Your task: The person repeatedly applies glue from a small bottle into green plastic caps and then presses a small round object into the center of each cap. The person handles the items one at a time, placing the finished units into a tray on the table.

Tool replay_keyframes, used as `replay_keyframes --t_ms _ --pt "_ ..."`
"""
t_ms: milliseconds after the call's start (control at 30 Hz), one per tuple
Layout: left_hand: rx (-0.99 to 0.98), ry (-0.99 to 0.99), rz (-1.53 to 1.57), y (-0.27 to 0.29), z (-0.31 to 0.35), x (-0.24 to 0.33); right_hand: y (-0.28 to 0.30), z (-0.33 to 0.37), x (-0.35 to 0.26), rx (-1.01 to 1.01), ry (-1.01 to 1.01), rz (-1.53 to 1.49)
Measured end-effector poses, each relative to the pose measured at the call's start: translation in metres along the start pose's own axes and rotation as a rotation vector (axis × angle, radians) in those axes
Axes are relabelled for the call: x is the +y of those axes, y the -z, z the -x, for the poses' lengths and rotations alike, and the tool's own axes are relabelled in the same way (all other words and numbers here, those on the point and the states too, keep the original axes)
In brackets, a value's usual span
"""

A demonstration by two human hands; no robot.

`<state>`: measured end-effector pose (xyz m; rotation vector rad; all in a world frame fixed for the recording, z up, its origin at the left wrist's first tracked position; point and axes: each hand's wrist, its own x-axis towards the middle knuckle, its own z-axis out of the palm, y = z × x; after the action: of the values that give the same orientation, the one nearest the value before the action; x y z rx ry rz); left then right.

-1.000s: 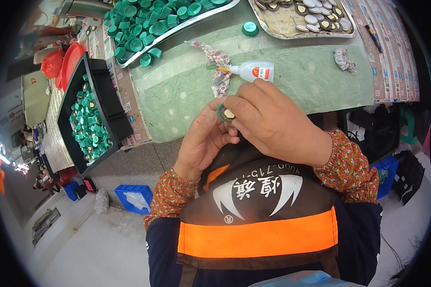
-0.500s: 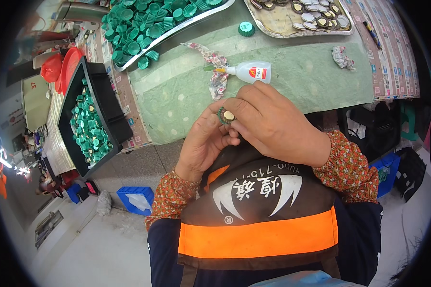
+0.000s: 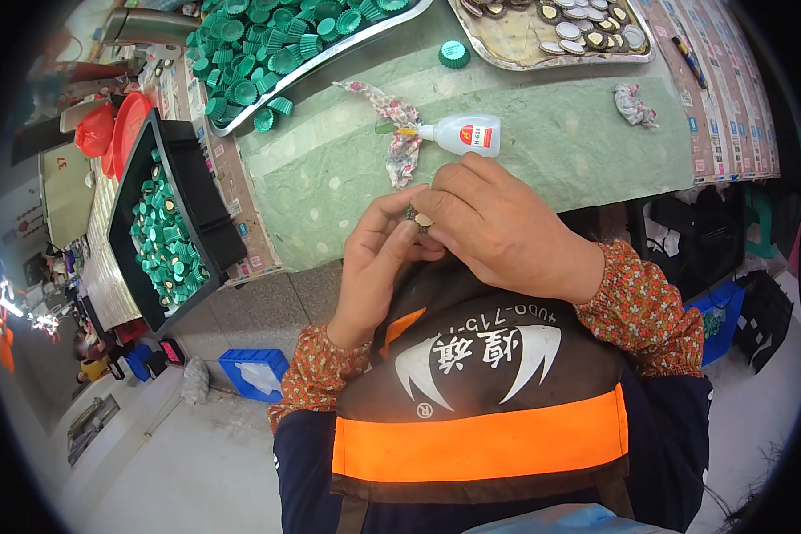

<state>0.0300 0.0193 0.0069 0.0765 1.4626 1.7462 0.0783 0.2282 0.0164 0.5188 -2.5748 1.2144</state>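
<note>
Between the left hand [image 3: 376, 262] and right hand [image 3: 503, 222], a small green-rimmed cap [image 3: 422, 221] is pinched by both; neither is nearer (partly hidden; long axis indeterminable).

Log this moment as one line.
left hand: pinching small green cap | right hand: fingering same cap | squeeze bottle: lying on green sheet, nozzle at floral rag

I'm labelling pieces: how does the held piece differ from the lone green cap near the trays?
The held piece is pinched between the left hand and right hand, partly hidden; the lone cap rests on the table, uncovered. The held piece shows a pale centre; the lone cap shows a teal top. Both show green.
</note>
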Motion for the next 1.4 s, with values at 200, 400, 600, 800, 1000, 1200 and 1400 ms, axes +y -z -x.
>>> replay_keyframes --t_ms 200,400,600,800,1000,1200,1400 --pt "0.034 -0.092 -0.023 -0.012 -0.001 0.006 -0.008 0.002 -0.003 0.082 -0.079 -0.176" --pt "0.015 -0.119 0.013 -0.011 0.000 0.010 -0.008 0.005 -0.011 0.074 -0.440 -0.460" --pt "0.085 -0.150 0.001 -0.020 0.003 0.001 -0.025 0.011 -0.012 0.100 -0.538 -0.611" --pt "0.091 -0.149 0.009 -0.016 0.006 -0.007 -0.031 0.009 -0.017 0.107 -0.665 -0.878" --pt "0.148 -0.091 0.127 -0.007 -0.002 -0.003 -0.028 0.002 -0.013 0.070 -0.604 -0.729" --pt "0.101 -0.554 0.784 0.080 0.010 0.064 0.012 0.009 -0.006 0.146 -0.385 -0.428" --pt "0.442 -0.598 0.279 0.103 -0.009 0.091 0.027 -0.002 0.016 0.194 -0.177 0.230"
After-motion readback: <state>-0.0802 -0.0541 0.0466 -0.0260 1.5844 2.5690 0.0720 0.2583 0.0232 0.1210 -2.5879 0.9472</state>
